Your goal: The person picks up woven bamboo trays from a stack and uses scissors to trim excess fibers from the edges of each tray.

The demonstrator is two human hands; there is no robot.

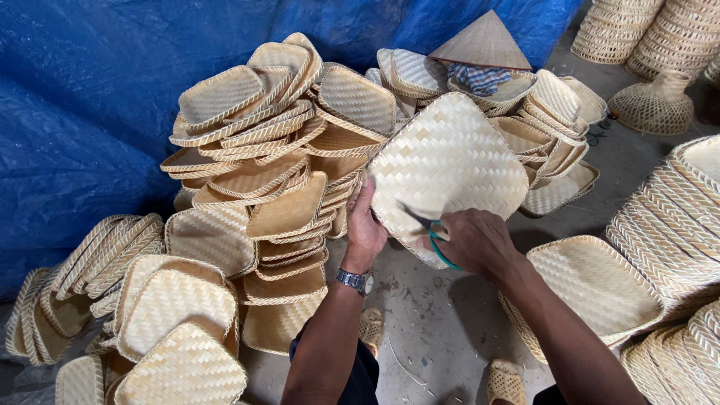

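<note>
I hold a square woven bamboo tray point(448, 161) tilted up with its underside toward me. My left hand point(364, 225), with a metal watch on the wrist, grips the tray's lower left edge. My right hand point(474, 241) is closed on green-handled scissors point(426, 225), whose dark blades lie against the tray's lower rim.
A large heap of similar woven trays point(262, 150) rises to the left before a blue tarp point(82, 112). More trays are stacked at right point(667, 217) and lower left point(172, 330). A conical hat point(481, 41) tops the far pile. Round baskets point(652, 30) stand at the back right. Concrete floor lies below.
</note>
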